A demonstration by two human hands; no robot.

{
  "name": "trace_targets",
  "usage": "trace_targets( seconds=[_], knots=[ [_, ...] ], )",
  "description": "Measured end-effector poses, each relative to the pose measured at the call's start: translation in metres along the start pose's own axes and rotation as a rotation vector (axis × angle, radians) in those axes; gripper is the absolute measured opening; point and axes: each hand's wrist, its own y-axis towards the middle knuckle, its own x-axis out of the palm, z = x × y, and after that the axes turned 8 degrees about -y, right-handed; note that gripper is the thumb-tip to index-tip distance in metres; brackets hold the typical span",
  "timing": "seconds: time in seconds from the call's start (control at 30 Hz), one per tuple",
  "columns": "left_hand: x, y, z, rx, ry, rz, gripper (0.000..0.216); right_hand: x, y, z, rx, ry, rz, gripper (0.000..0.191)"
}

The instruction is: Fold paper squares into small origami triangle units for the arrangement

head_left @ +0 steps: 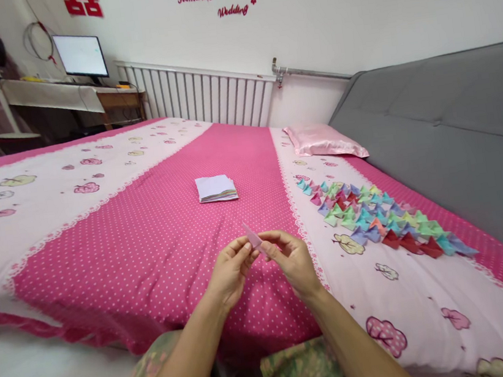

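Between my two hands is a small piece of folded pink paper (253,236), its pointed end tipped up and away from me. My left hand (232,269) pinches its lower left side between thumb and fingers. On the other side, my right hand (292,261) grips it with the thumb on the near face and the fingers curled behind. The paper's lower part is partly hidden by my fingertips. Beyond my hands, a stack of square paper sheets (215,187) lies on the bed, a pale lilac sheet on top.
Rows of folded paper boats (378,215) in many colours stand on the bed (145,227) to the right. A pink pillow (323,141) lies near the grey headboard (447,125). At the back are a radiator (201,90) and a desk with a monitor (81,55).
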Motion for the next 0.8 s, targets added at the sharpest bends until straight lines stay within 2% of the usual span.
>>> trace_targets(
  seconds=[0.1, 0.37, 0.8],
  knots=[
    [-0.0003, 0.0, 0.0023, 0.002, -0.002, 0.013, 0.015, -0.0013, -0.0005, -0.001, -0.001, 0.026, -0.057, 0.02],
    [-0.0016, -0.0001, 0.0067, 0.001, -0.03, 0.025, 0.014, -0.0045, 0.0003, -0.0007, 0.012, 0.055, -0.108, 0.017],
    [-0.0029, 0.0008, 0.0073, 0.011, -0.07, 0.022, 0.013, -0.0035, 0.0014, 0.0033, 0.063, 0.068, -0.132, 0.015]
  ],
)
